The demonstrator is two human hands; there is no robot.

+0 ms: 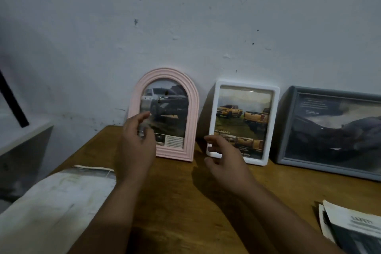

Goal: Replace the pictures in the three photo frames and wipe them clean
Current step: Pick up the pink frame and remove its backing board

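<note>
Three photo frames lean upright against the wall at the back of the wooden table (175,192). The pink arched frame (192,109) shows a grey truck. A white rectangular frame (272,121) holds a picture of yellow pickups, and a grey frame (288,130) with a dark picture stands at the right. My left hand (134,150) is raised in front of the pink frame's lower left, gripping a small clear bottle-like thing (142,130) that is blurred. My right hand (224,159) hovers with fingers spread at the white frame's lower left corner.
A pale magazine or folded sheet (57,202) lies over the table's left edge. Loose printed pages (354,229) rest at the lower right. A white shelf (20,134) with a black bar stands left of the table.
</note>
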